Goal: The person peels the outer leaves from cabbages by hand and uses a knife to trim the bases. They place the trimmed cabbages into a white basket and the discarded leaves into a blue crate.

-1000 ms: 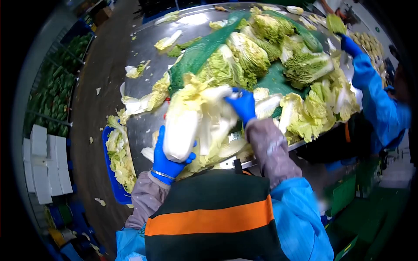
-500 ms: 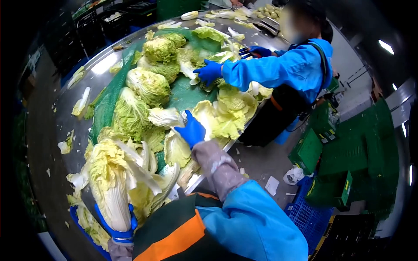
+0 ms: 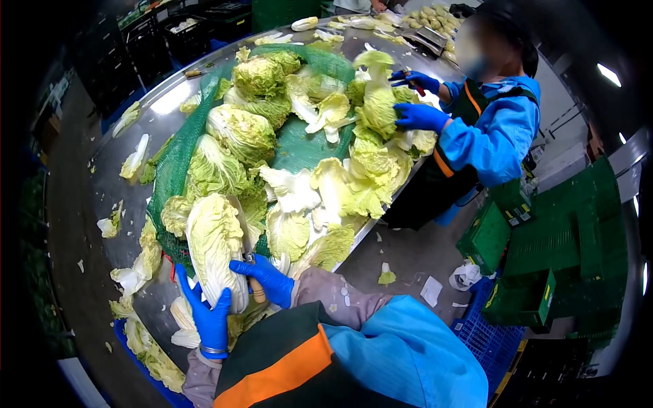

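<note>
A pale Chinese cabbage (image 3: 216, 238) stands tilted in front of me at the near side of the table. My left hand (image 3: 207, 318), in a blue glove, grips the lower left side of this cabbage near its base. My right hand (image 3: 271, 280), also gloved, is closed around a knife (image 3: 257, 291) with a wooden handle. The blade rises along the cabbage's right side, partly lost among the leaves. Whole cabbages (image 3: 241, 132) lie behind it on a green net (image 3: 178, 170). Loose outer leaves (image 3: 289, 232) are piled to the right of my hands.
Across the metal table (image 3: 136, 183), a co-worker in blue sleeves handles another cabbage (image 3: 378, 102) and holds a small tool. A blue crate (image 3: 122, 333) with leaves sits at lower left. Green crates (image 3: 520, 299) and a blue crate (image 3: 486, 313) stand on the floor to the right.
My left hand has brought the cabbage up and to the right. My right hand has come back from the loose leaves to the cabbage's side. The co-worker's hands have shifted right, with a cabbage raised.
</note>
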### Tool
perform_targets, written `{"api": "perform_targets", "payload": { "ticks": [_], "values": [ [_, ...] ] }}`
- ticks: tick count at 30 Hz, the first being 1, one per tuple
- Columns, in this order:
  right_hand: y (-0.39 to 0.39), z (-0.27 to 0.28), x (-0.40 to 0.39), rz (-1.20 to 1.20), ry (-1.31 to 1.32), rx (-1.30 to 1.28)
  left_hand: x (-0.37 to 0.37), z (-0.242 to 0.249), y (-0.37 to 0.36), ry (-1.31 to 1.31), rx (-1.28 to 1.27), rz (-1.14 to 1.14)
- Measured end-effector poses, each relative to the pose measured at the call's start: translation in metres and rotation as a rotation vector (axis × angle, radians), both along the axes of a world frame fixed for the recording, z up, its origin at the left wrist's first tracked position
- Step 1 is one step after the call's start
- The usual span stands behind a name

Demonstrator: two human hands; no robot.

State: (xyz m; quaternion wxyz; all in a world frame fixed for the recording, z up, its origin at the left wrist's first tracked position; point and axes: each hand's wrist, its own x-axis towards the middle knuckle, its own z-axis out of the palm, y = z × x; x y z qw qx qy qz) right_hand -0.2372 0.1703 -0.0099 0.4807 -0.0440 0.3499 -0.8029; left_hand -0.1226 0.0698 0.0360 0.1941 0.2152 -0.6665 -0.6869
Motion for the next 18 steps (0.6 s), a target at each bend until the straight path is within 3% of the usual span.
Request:
{"api": "perform_targets", "payload": {
  "ticks": [1, 2, 4, 6, 8, 11, 14, 15, 18],
  "values": [
    [-0.001, -0.001, 0.002, -0.016, 0.030, 0.033, -0.004, 0.001, 0.006, 0.016, -0.301, -0.015],
    [-0.004, -0.008, 0.006, -0.034, 0.067, 0.005, -0.006, -0.001, 0.011, -0.015, -0.384, 0.018],
    [-0.009, -0.017, 0.010, -0.083, 0.162, -0.058, -0.005, -0.007, 0.010, -0.078, -0.374, 0.102],
    [-0.004, -0.016, 0.009, 0.044, 0.136, 0.075, 0.000, -0.003, 0.012, -0.132, -0.351, 0.137],
    [-0.002, 0.002, 0.013, 0.019, 0.032, -0.004, 0.001, -0.002, 0.012, -0.092, -0.371, 0.141],
    [-0.004, -0.021, 0.011, 0.031, 0.130, 0.061, 0.004, -0.018, 0.008, -0.013, -0.289, 0.168],
    [-0.002, -0.019, 0.012, 0.094, -0.048, -0.017, 0.016, -0.047, -0.011, -0.079, -0.397, 0.248],
    [0.001, -0.012, 0.014, 0.119, -0.200, -0.105, 0.015, -0.040, -0.011, -0.012, -0.141, 0.243],
    [0.011, 0.012, 0.017, 0.246, -0.344, -0.025, 0.006, -0.033, -0.027, 0.034, -0.234, 0.315]
  ]
}}
